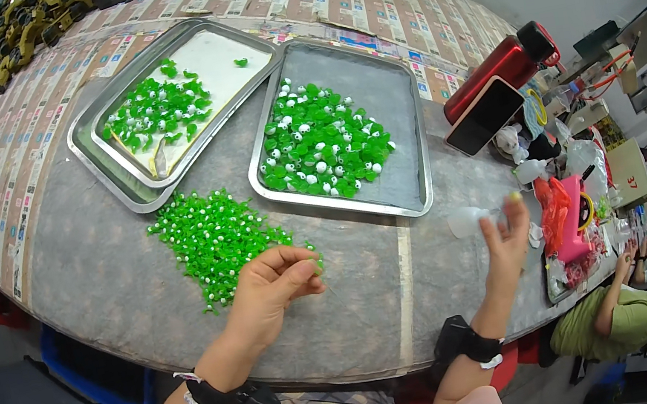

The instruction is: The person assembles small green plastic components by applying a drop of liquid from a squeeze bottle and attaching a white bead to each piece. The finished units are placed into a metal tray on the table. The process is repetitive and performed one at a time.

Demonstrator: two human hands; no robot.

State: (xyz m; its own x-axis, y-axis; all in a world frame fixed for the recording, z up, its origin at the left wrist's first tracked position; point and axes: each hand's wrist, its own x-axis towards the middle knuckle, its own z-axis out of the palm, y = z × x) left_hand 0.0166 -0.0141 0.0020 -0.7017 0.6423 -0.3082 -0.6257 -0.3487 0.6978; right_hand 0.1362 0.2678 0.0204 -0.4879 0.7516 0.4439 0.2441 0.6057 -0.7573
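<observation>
My left hand point(276, 286) is closed in a pinch at the near right edge of a loose pile of small green pieces with white dots point(214, 243). A bit of green shows at its fingertips, too small to make out fully. My right hand point(506, 237) is raised over the right part of the table, its fingers apart and slightly blurred. I see nothing held in it; a fingertip looks yellowish. Just left of those fingers stands a translucent white cup point(465, 220). Beyond the pile, a metal tray point(418, 133) holds larger green pieces with white balls bearing black dots.
A second metal tray point(106, 184), at the far left, has a white-lined tray with similar green pieces inside. To the right are a red bottle point(495, 70), a dark-screened phone point(485, 115), a pink holder point(574, 223) and plastic bags. A person in green point(609, 322) sits further right.
</observation>
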